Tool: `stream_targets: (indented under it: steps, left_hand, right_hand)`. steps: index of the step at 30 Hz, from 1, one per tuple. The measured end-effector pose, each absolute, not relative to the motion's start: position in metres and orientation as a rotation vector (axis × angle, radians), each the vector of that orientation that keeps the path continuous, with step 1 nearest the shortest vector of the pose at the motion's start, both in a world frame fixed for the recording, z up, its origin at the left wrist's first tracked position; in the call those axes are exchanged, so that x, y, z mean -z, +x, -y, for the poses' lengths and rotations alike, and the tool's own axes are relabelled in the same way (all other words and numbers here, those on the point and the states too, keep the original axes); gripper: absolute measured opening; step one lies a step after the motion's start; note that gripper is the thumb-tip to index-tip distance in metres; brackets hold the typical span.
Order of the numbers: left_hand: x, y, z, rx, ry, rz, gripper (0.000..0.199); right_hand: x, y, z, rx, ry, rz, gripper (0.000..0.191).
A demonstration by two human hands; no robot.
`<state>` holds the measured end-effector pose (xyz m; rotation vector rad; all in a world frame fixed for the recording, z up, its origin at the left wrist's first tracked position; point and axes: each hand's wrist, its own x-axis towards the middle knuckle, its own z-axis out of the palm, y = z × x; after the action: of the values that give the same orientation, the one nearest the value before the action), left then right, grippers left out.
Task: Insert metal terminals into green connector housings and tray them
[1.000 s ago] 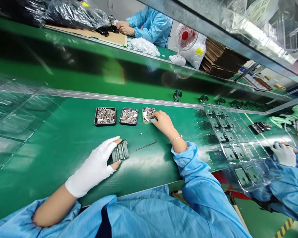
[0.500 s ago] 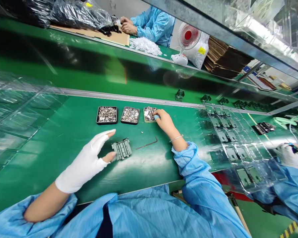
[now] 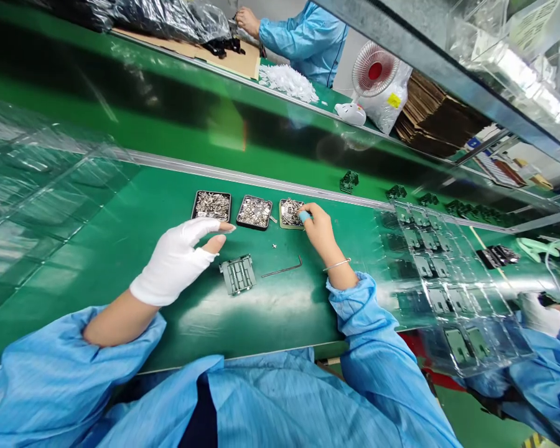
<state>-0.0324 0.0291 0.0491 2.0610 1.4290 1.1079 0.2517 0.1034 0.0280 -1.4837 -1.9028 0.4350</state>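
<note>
While metal beam (image 3: 420,59) crosses above green worktop (image 3: 298,311), clear packaging (image 3: 42,180) covers left end. Left hand (image 3: 177,255) (white glove, bare fingertips) open, hiding front of left tray (image 3: 212,191); right hand (image 3: 318,230) at right tray (image 3: 280,214), cannot tell grip. Green part (image 3: 238,275) lies left of hex key (image 3: 284,270).

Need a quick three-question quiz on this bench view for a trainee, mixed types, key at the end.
1. True or false: the green housing lies on the workbench, out of the left hand's grip.
2. The fingers of the right hand are at which metal-parts tray? A) leftmost B) middle C) rightmost
3. Fill in, from the wearer's viewpoint: the hex key lies to the ____ of the housing.

Key: 1 true; 2 C; 3 right.
</note>
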Motion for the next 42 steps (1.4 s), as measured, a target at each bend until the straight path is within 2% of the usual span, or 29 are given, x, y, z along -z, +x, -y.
stream_targets:
  steps: [4, 10, 16, 24, 28, 32, 36, 42]
  left_hand:
    - [-0.052, -0.027, -0.028, -1.116, 2.067, -1.381, 0.029]
    - [-0.058, -0.018, -0.022, -0.909, 2.02, -1.127, 0.035]
    - [-0.058, -0.018, -0.017, -0.881, 2.007, -1.126, 0.029]
    - [-0.047, -0.021, -0.017, -0.867, 2.525, -1.393, 0.037]
    - [-0.035, -0.028, -0.012, -0.955, 2.212, -1.325, 0.036]
    - [-0.023, -0.031, -0.008, -0.726, 1.917, -1.218, 0.041]
    - [-0.018, -0.028, -0.007, -0.688, 1.85, -1.255, 0.045]
    - [-0.018, -0.027, -0.008, -0.684, 1.842, -1.255, 0.043]
  right_hand:
    - [-0.04, 0.216, -0.071, -0.498, -1.126, 1.948, 0.016]
    - [-0.038, 0.173, -0.029, -0.31, -0.711, 2.195, 0.017]
    - [-0.033, 0.177, -0.027, -0.281, -0.795, 2.206, 0.018]
    - [-0.04, 0.172, -0.024, -0.517, -0.898, 2.206, 0.01]
    - [-0.041, 0.175, -0.027, -0.593, -1.003, 2.174, 0.009]
    - [-0.035, 0.173, -0.026, -0.642, -0.996, 2.268, 0.011]
    - [-0.03, 0.168, -0.023, -0.635, -1.019, 2.357, 0.018]
    - [-0.029, 0.169, -0.02, -0.586, -1.023, 2.376, 0.015]
